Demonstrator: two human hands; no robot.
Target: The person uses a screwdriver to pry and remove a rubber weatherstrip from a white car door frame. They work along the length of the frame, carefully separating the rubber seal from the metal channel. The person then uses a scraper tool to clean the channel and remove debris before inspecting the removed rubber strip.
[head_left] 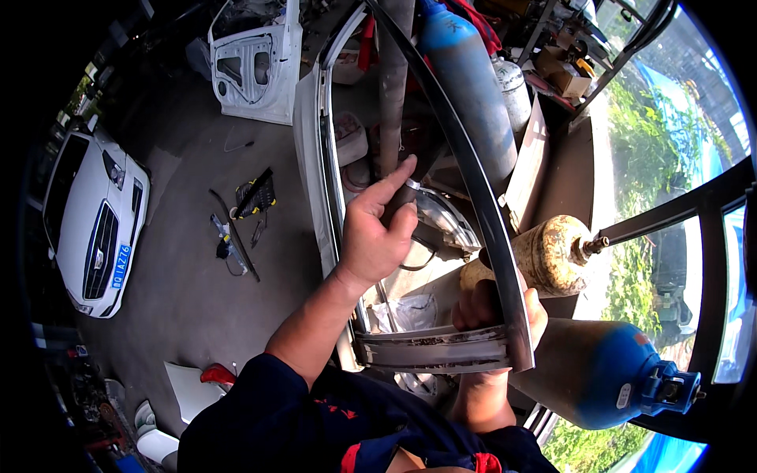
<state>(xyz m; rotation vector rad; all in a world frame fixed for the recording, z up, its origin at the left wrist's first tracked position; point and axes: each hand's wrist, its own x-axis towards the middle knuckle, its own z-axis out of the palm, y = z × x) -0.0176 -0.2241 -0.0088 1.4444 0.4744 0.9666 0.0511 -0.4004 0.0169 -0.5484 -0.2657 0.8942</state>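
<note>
Left hand (371,236): raised, back toward the camera, its fingers (392,183) extended upward and its thumb pressed against a narrow dark upright strip (394,94) inside the door opening; the grip is loose, and whether the fingers close round the strip cannot be told. Right hand (493,307): fingers curled shut round the lower corner of a long curved dark metal window-frame bar (473,181), with the thumb side at the bar's outer edge. The bar runs from this corner up and leftward to the top of the view. At the corner it meets a short, scuffed silver-grey cross-piece (434,348), which lies horizontally just above the person's dark blue sleeve (260,410).

Beyond the hands, a white car door shell (311,142) stands behind the left wrist. Behind the bar stand a tall blue gas cylinder (465,79) and a rusty yellowish gas cylinder (544,252), the latter just beside the right hand. A second blue cylinder (607,370), with a blue valve, lies at lower right.

On the grey concrete floor (181,276), well to the left, are a set of scattered hand tools (244,213), a detached white door panel (256,63) and a parked white car (95,221).
</note>
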